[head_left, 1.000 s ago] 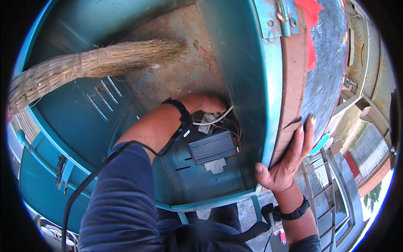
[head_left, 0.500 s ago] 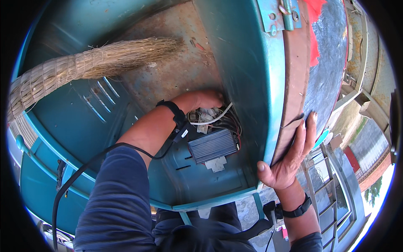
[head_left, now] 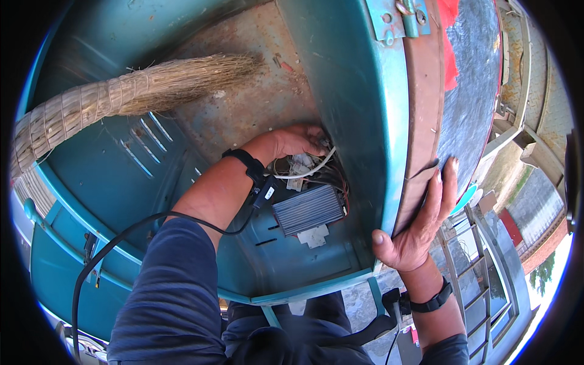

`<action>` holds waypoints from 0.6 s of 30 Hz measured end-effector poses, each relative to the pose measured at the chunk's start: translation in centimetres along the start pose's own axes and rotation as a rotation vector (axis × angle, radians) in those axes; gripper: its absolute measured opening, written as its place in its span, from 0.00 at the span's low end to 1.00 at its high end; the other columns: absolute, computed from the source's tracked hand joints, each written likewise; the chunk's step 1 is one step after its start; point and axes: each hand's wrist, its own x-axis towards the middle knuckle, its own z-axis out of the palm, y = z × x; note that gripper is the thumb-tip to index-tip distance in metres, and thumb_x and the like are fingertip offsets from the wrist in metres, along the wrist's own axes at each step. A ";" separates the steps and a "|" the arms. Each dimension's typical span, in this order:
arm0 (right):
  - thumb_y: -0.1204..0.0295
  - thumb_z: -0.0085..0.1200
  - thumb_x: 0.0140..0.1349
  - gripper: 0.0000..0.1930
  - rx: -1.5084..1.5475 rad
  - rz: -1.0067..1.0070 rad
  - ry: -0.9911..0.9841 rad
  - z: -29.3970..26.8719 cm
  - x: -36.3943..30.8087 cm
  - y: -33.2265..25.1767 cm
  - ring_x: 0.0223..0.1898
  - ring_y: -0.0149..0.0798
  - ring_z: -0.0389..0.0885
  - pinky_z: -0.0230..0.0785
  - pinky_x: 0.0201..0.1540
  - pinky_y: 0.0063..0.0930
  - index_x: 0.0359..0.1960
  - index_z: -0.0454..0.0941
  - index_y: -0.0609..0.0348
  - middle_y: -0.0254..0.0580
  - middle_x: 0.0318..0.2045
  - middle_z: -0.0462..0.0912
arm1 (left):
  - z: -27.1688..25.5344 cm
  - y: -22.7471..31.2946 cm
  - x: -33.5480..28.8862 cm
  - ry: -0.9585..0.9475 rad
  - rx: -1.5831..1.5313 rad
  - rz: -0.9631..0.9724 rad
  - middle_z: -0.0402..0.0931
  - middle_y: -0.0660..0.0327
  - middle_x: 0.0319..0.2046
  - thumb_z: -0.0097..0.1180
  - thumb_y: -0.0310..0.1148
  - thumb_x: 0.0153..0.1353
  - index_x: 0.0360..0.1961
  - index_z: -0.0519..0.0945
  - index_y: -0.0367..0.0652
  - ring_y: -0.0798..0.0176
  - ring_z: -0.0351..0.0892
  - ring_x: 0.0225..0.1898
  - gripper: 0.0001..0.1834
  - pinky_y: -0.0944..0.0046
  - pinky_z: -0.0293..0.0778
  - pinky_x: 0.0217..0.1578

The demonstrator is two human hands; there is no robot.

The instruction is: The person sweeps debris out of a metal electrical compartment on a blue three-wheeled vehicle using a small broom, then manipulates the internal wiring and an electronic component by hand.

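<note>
My left hand reaches into a teal metal box, up against its right inner wall. Its fingers are curled together among the wiring, and what they pinch is too hidden to name. Just below the fingers lie a white cable, pale plastic connectors and a bundle of dark wires. Beside these sits a finned grey controller box with a metal mounting tab. My right hand lies with spread fingers on the brown edge of a dark padded seat, its thumb at the box rim.
A straw broom leans across the box, bristles on the rusty floor. A latch is fixed on the rim at top right. A black cable runs from my left wristband. Metal frames stand at the right.
My left hand has turned slightly, and its curled fingers now show more above the white cable. My right hand stays on the seat edge.
</note>
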 end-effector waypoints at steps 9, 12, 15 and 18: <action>0.35 0.57 0.54 0.55 -0.006 -0.003 -0.002 -0.2 0.2 -0.2 0.73 0.72 0.51 0.44 0.72 0.65 0.75 0.53 0.61 0.72 0.72 0.50 | 2.5 1.1 0.7 0.097 0.062 0.102 0.80 0.52 0.53 0.70 0.24 0.51 0.59 0.75 0.34 0.56 0.79 0.54 0.32 0.59 0.73 0.57; 0.34 0.57 0.54 0.56 0.001 -0.006 0.009 0.1 0.1 0.0 0.73 0.72 0.51 0.45 0.72 0.64 0.75 0.54 0.61 0.72 0.72 0.50 | 2.9 -0.6 1.8 0.181 0.083 0.116 0.80 0.49 0.54 0.69 0.23 0.49 0.61 0.74 0.34 0.52 0.78 0.57 0.35 0.57 0.74 0.57; 0.33 0.57 0.53 0.56 0.006 -0.009 0.021 0.3 0.1 0.1 0.73 0.71 0.52 0.45 0.72 0.64 0.74 0.56 0.62 0.71 0.72 0.52 | 4.1 -0.3 1.4 0.350 0.247 0.046 0.80 0.48 0.54 0.69 0.25 0.50 0.59 0.74 0.36 0.49 0.79 0.57 0.33 0.56 0.74 0.57; 0.33 0.57 0.53 0.56 -0.013 -0.014 0.032 0.4 0.0 0.3 0.73 0.71 0.52 0.45 0.72 0.64 0.74 0.56 0.62 0.70 0.71 0.53 | 6.1 0.9 0.2 0.563 0.480 -0.046 0.80 0.49 0.54 0.71 0.30 0.52 0.55 0.76 0.39 0.48 0.79 0.56 0.28 0.54 0.75 0.56</action>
